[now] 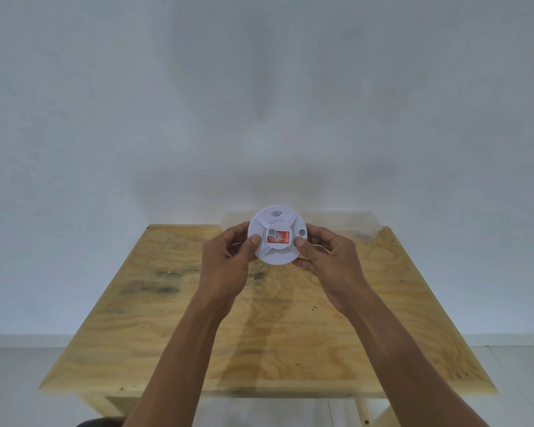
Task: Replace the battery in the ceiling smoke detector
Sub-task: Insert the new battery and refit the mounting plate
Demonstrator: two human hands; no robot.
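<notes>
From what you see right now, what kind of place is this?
Probably a bare indoor room used as a makeshift work area. A rough, stained plywood table stands against a plain white wall, on a pale tiled floor. Both hands hold a white smoke detector above the table.

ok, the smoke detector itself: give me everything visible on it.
The round white plastic smoke detector is held in the air above the pale plywood table, its face tilted toward the camera. Four raised ribs run from the rim to a central disc bearing a red label and a small code sticker. A wave symbol sits near the top edge and a small round hole near the right rim. The left hand and right hand grip opposite edges, thumbs on the face.
</notes>
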